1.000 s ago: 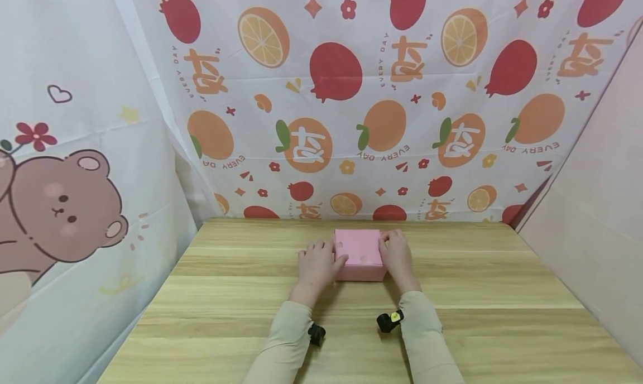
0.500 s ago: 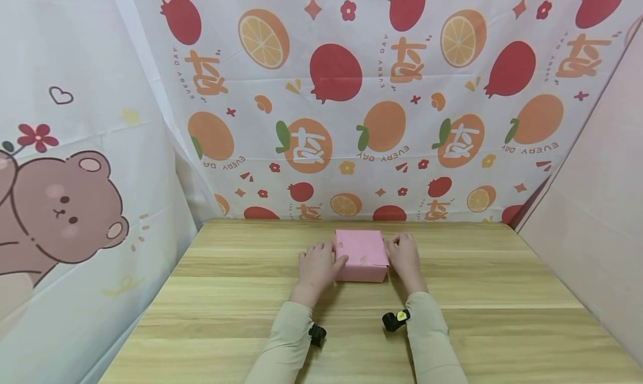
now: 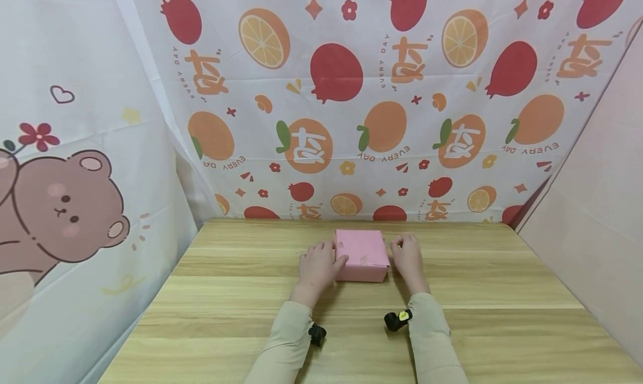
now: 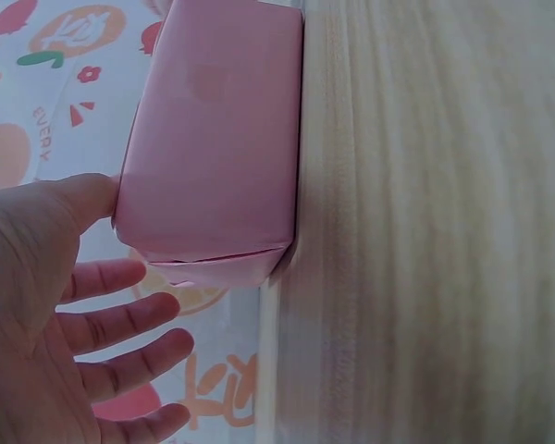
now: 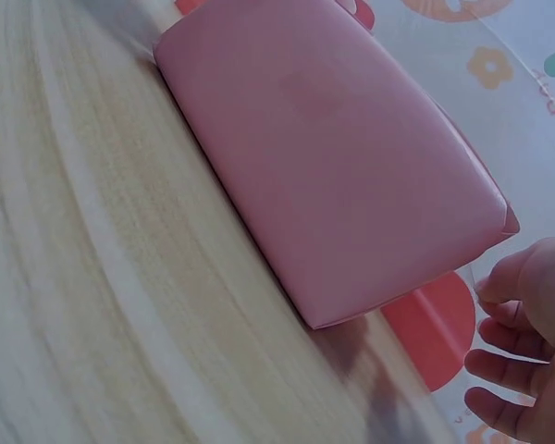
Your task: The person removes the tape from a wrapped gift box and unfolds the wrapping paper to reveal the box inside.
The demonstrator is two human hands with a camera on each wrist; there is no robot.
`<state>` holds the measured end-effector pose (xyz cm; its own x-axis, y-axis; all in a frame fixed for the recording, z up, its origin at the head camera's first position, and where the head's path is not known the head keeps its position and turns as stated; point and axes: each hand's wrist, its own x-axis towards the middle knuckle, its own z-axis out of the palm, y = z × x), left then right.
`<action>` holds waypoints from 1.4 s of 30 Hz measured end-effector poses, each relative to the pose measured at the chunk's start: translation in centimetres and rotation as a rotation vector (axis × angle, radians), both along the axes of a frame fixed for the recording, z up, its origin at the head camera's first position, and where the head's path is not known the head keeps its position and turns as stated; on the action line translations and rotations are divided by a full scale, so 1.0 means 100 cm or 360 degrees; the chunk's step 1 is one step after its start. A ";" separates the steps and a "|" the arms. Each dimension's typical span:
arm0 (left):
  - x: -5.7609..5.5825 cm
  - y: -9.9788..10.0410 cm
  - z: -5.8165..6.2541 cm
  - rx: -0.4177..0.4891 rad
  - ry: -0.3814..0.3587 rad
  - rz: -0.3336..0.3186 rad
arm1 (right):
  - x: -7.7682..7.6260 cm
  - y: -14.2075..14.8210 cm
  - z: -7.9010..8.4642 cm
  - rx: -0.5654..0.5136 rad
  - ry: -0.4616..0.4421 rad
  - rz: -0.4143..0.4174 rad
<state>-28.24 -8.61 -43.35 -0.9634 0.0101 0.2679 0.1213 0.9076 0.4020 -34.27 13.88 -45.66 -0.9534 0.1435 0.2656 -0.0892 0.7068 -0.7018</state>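
Note:
A pink cardboard box (image 3: 363, 246) with a folded lid sits on the wooden table, near its back. My left hand (image 3: 317, 267) is at the box's left side, its thumb resting on the lid's edge. In the left wrist view the other fingers of that left hand (image 4: 74, 324) are spread and relaxed beside the box (image 4: 217, 129). Just right of the box, and apart from it, is my right hand (image 3: 409, 261). Its fingers (image 5: 509, 370) hang loosely bent with nothing seen between them in the right wrist view.
The wooden tabletop (image 3: 216, 317) extends to both sides of the box. Behind it hangs a fruit-print cloth (image 3: 351, 121). A bear-print cloth (image 3: 65, 205) hangs at the left and a plain pale one (image 3: 593, 216) at the right. Small black cameras sit at both wrists.
My right hand has moved off the box's right edge, outward to the right, and now stands apart from it. The left hand and the box have stayed in place.

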 end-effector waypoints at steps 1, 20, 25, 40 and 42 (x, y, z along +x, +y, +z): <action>0.000 0.000 0.000 0.0003 -0.0003 0.0000 | 0.000 0.000 0.000 -0.0002 0.0004 -0.0002; -0.001 0.000 -0.002 0.0061 -0.0027 -0.0017 | 0.000 0.014 -0.009 -0.0065 -0.0032 -0.0144; -0.002 -0.001 -0.004 0.0078 -0.0031 -0.0024 | 0.001 0.015 -0.008 -0.0084 -0.0029 -0.0163; -0.006 -0.001 -0.004 0.0105 -0.0050 -0.0065 | -0.003 0.017 -0.005 -0.0186 0.0006 -0.0145; -0.006 -0.001 -0.003 0.0091 -0.0061 -0.0069 | -0.004 0.017 -0.005 -0.0192 0.0020 -0.0145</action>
